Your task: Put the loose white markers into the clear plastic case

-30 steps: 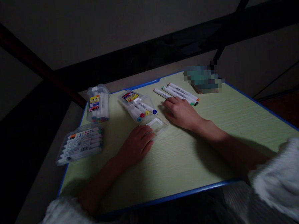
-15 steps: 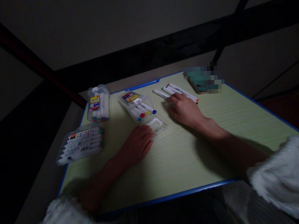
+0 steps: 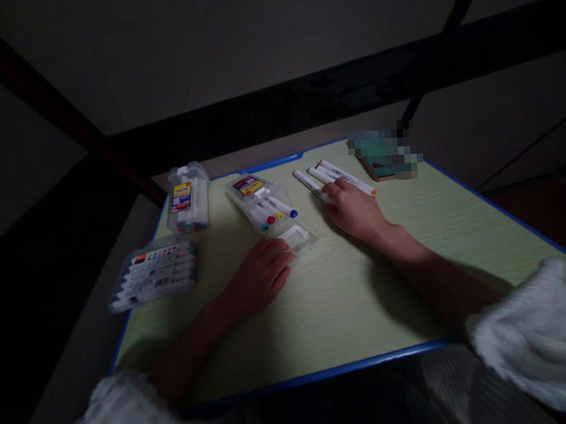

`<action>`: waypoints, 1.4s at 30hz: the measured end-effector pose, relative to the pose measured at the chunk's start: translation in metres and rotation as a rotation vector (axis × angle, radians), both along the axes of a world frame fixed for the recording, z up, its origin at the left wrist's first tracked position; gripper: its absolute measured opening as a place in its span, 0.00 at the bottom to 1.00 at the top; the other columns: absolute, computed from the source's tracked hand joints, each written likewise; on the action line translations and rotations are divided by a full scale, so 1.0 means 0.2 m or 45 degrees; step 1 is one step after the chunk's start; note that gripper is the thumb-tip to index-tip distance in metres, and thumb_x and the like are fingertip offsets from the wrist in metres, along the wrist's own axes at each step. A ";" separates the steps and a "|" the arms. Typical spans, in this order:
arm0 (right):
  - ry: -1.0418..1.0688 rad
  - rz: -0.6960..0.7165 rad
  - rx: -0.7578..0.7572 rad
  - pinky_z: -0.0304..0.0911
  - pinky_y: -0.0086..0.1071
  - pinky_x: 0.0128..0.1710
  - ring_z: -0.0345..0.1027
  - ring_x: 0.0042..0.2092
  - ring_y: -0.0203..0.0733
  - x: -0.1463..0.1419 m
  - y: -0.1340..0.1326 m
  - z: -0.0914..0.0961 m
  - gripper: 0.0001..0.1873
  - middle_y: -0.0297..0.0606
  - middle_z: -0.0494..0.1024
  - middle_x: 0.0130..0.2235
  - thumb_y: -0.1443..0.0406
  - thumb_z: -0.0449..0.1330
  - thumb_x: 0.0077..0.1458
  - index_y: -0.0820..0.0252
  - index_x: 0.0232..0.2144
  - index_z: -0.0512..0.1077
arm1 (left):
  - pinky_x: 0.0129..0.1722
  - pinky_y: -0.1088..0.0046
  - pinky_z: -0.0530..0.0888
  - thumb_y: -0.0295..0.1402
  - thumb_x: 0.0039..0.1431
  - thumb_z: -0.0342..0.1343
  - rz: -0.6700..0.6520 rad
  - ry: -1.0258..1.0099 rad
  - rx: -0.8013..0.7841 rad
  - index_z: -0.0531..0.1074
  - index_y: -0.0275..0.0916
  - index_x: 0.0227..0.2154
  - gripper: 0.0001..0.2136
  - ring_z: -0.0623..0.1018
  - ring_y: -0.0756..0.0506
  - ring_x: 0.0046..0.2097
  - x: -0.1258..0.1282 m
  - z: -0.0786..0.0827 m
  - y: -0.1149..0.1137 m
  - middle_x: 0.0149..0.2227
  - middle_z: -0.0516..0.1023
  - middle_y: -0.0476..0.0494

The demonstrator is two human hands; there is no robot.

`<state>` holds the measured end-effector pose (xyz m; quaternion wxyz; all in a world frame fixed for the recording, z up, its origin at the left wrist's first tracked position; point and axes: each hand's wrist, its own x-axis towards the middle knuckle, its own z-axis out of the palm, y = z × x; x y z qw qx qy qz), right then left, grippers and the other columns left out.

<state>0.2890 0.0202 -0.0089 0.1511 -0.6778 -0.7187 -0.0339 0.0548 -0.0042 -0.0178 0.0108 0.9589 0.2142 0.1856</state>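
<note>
My left hand (image 3: pixel 263 271) rests on the table with its fingers closed over the edge of a clear plastic lid (image 3: pixel 299 235). The lid joins an open marker case (image 3: pixel 241 195), which lies flat with several markers in it. Their blue, yellow, red and light-blue ends point toward me; the blue-ended marker (image 3: pixel 281 206) lies on top. Farther right, my right hand (image 3: pixel 355 211) has its fingers closed on the near end of a white marker (image 3: pixel 307 180). Just beyond that hand lie a green-ended marker (image 3: pixel 322 174) and an orange-ended marker (image 3: pixel 345 176).
A closed marker case (image 3: pixel 187 201) stands at the table's back left. Another full case (image 3: pixel 156 274) lies at the left edge. A phone-like flat object (image 3: pixel 380 162), partly blurred out, is at the back right. Blue trim (image 3: pixel 357 364) edges the table.
My right hand has shifted slightly right and toward me, and its fingers have drawn in on the white marker. My left hand stays on the lid.
</note>
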 end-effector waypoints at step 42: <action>0.391 0.424 0.318 0.60 0.38 0.38 0.61 0.38 0.44 0.00 0.02 0.00 0.08 0.44 0.66 0.36 0.71 0.50 0.51 0.65 0.34 0.68 | 0.51 0.60 0.68 0.28 0.59 0.47 0.011 -0.001 -0.021 0.66 0.35 0.41 0.08 0.68 0.43 0.49 0.00 0.00 0.00 0.44 0.70 0.39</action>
